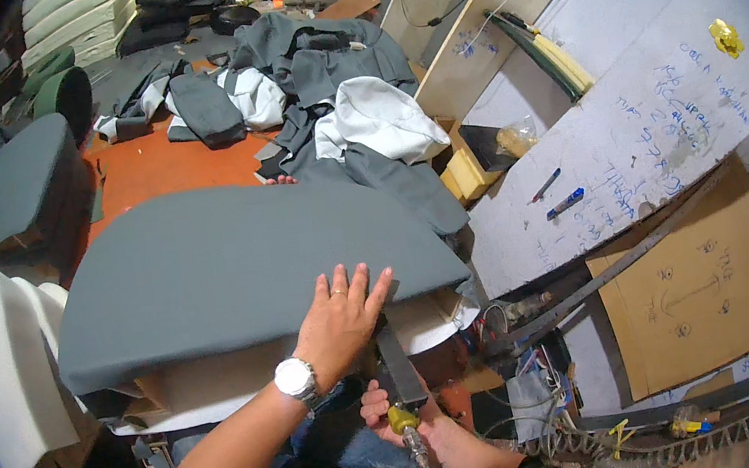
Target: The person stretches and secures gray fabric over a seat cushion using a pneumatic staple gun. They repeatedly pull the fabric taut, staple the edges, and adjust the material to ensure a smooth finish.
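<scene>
A large grey fabric-covered seat panel (pixel 244 262) with a rounded outline lies before me, its wooden frame (pixel 251 376) showing under the near edge. My left hand (pixel 342 320) rests flat on the fabric near that edge, fingers spread, a watch on the wrist. Below it, my right hand (pixel 429 415) grips a black air staple gun (pixel 400 369), which has a yellow fitting and a hose at its lower end. The gun's tip lies close to the panel's underside edge; my left hand partly hides it. Another person's fingertips (pixel 281 180) show at the panel's far edge.
Grey and white fabric covers (pixel 315 80) pile up on an orange surface (pixel 147 184) behind the panel. More grey padded pieces (pixel 18 183) and white foam (pixel 8 352) stand at left. To the right are a white marked board (pixel 612 153), pens, brown cardboard (pixel 698 284) and coiled hose (pixel 683 451).
</scene>
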The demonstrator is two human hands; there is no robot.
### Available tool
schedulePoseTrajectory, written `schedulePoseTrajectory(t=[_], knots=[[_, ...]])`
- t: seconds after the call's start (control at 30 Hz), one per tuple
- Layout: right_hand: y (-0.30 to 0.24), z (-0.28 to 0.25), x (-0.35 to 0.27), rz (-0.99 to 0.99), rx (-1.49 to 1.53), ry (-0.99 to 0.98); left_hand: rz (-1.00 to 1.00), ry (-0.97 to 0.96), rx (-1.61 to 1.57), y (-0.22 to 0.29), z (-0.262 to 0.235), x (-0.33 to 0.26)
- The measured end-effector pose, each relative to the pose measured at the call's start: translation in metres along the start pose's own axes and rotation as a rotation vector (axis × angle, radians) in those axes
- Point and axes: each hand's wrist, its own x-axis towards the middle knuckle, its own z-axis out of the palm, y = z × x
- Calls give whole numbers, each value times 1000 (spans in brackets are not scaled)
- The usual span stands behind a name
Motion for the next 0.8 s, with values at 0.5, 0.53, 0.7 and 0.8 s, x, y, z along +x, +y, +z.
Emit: schedulePoseTrajectory(t=[0.5,0.53,0.7,0.8], knots=[[17,-3,21,126,-90,-91,-184,102,109,-42,-13,-59],[13,-4,20,126,-151,-98,-189,60,75,-46,-18,-60],[-27,-14,-49,62,-588,155,-223,-47,-398,-106,-73,-106],[-61,-41,-104,-159,-1167,600,-599,19,-479,-181,-111,-173]])
